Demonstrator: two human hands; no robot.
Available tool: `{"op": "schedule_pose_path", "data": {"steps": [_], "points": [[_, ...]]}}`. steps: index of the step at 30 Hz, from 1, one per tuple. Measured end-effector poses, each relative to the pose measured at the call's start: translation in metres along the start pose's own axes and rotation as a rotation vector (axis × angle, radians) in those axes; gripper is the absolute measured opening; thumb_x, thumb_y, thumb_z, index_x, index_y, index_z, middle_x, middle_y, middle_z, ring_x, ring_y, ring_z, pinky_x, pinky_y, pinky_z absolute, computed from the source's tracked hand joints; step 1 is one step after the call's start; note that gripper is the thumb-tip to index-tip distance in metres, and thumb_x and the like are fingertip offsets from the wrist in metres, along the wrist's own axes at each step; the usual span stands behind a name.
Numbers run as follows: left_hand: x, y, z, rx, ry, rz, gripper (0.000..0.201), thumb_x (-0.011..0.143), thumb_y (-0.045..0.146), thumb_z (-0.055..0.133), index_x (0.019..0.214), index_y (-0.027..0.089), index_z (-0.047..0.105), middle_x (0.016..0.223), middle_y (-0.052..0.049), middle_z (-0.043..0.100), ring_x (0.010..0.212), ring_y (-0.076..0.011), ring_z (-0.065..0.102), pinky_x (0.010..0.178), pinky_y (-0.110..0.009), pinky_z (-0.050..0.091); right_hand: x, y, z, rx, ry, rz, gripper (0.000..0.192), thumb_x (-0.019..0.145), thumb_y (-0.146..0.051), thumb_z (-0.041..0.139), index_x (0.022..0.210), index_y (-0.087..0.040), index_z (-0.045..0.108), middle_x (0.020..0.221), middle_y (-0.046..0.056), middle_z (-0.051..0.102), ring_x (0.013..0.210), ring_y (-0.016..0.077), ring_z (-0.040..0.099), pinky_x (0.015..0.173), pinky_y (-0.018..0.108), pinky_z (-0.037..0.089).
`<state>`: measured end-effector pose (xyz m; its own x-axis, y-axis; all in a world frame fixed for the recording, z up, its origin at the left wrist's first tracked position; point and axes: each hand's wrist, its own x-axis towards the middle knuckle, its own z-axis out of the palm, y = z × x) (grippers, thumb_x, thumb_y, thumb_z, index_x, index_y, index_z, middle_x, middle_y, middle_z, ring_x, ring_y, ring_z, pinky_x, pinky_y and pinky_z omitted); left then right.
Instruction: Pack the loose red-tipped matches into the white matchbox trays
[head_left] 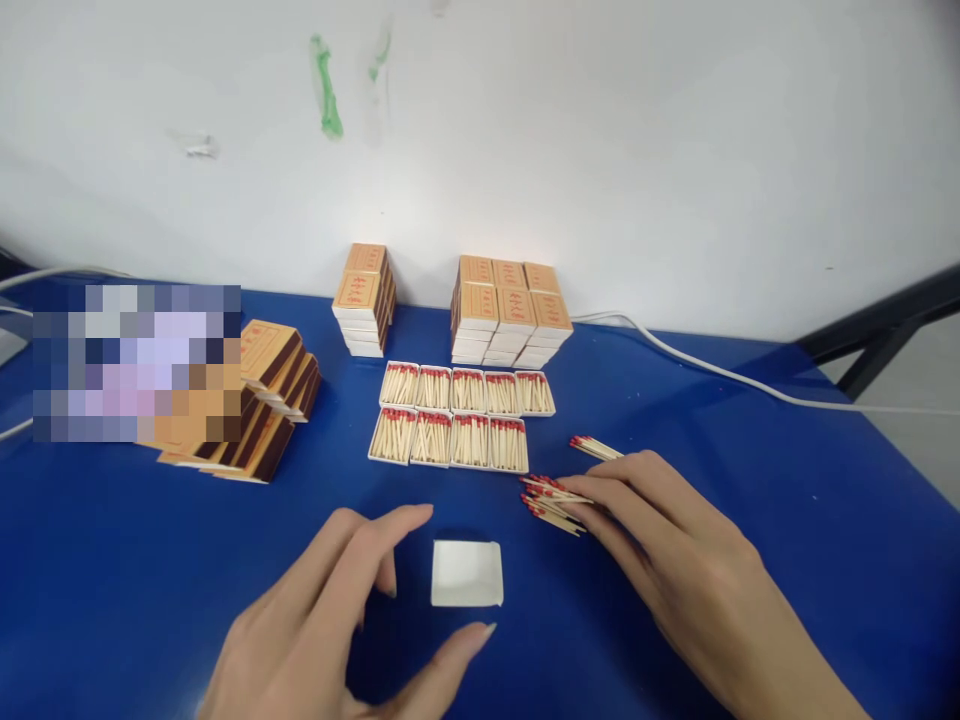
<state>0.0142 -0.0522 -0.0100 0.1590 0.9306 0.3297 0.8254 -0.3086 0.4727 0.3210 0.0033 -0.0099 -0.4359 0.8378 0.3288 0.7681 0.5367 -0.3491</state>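
Low over the blue table, my left hand (337,600) is open, thumb and forefinger apart beside an empty white matchbox tray (466,574). Between the thumb and fingers of my right hand (675,540) is a loose bunch of red-tipped matches (551,503), to the right of the tray. A few more matches (595,447) lie just beyond my right knuckles, partly hidden by the hand. In front of both hands, trays filled with matches (471,440) stand side by side in two rows, heads pointing away from me.
Two stacks of closed matchboxes (358,300) (516,310) stand against the white wall (645,150). A leaning pile of matchboxes (277,390) is at the left, next to a blurred patch. A white cable (720,370) runs along the table's back right, near a black metal bar (885,330).
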Motion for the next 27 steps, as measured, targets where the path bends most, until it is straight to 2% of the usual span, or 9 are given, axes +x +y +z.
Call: {"op": "schedule_pose_path", "data": {"steps": [4, 10, 15, 21, 25, 27], "points": [[-0.002, -0.012, 0.005, -0.101, -0.050, 0.021, 0.057, 0.102, 0.063, 0.083, 0.148, 0.033, 0.067, 0.088, 0.006, 0.065, 0.061, -0.0097, 0.066, 0.058, -0.017, 0.062, 0.000, 0.000, -0.004, -0.013, -0.017, 0.008, 0.021, 0.121, -0.023, 0.058, 0.128, -0.027, 0.077, 0.122, 0.006, 0.078, 0.117, 0.0230, 0.080, 0.106, 0.040, 0.071], [-0.004, -0.018, 0.008, -0.058, -0.063, 0.116, 0.053, 0.112, 0.063, 0.071, 0.154, 0.032, 0.068, 0.096, 0.002, 0.073, 0.076, -0.0129, 0.079, 0.067, -0.020, 0.068, 0.006, -0.004, -0.017, 0.034, -0.006, 0.034, 0.023, 0.118, -0.020, 0.059, 0.125, -0.033, 0.076, 0.118, 0.001, 0.081, 0.105, 0.0191, 0.084, 0.100, 0.033, 0.073], [-0.009, -0.020, 0.009, -0.036, -0.110, 0.119, 0.054, 0.114, 0.056, 0.071, 0.162, 0.032, 0.062, 0.105, 0.000, 0.075, 0.085, -0.0161, 0.083, 0.069, -0.024, 0.071, 0.004, 0.001, -0.030, 0.021, -0.007, 0.057, 0.026, 0.120, -0.030, 0.057, 0.126, -0.033, 0.081, 0.118, 0.003, 0.083, 0.104, 0.0242, 0.085, 0.099, 0.041, 0.073], [-0.007, -0.017, 0.011, -0.053, -0.095, 0.114, 0.045, 0.116, 0.052, 0.067, 0.157, 0.033, 0.067, 0.107, 0.000, 0.076, 0.085, -0.0161, 0.084, 0.067, -0.025, 0.069, -0.006, 0.011, -0.043, -0.112, 0.066, 0.119, 0.020, 0.116, -0.043, 0.066, 0.124, -0.037, 0.083, 0.125, 0.003, 0.082, 0.103, 0.0277, 0.083, 0.098, 0.045, 0.069], [-0.006, -0.016, 0.011, -0.081, -0.113, 0.090, 0.039, 0.118, 0.050, 0.066, 0.153, 0.034, 0.070, 0.109, -0.001, 0.077, 0.086, -0.0152, 0.083, 0.066, -0.022, 0.067, -0.001, -0.011, -0.041, -0.094, 0.032, 0.077, 0.019, 0.116, -0.037, 0.066, 0.128, -0.037, 0.081, 0.125, 0.002, 0.082, 0.104, 0.0266, 0.083, 0.098, 0.042, 0.070], [-0.005, -0.015, 0.010, -0.091, -0.110, 0.079, 0.038, 0.118, 0.050, 0.065, 0.152, 0.034, 0.071, 0.108, -0.001, 0.077, 0.086, -0.0151, 0.083, 0.067, -0.022, 0.067, 0.008, -0.033, -0.036, -0.066, -0.048, -0.072, 0.028, 0.117, -0.022, 0.056, 0.126, -0.034, 0.079, 0.113, 0.003, 0.084, 0.098, 0.0254, 0.082, 0.095, 0.041, 0.072]]}}
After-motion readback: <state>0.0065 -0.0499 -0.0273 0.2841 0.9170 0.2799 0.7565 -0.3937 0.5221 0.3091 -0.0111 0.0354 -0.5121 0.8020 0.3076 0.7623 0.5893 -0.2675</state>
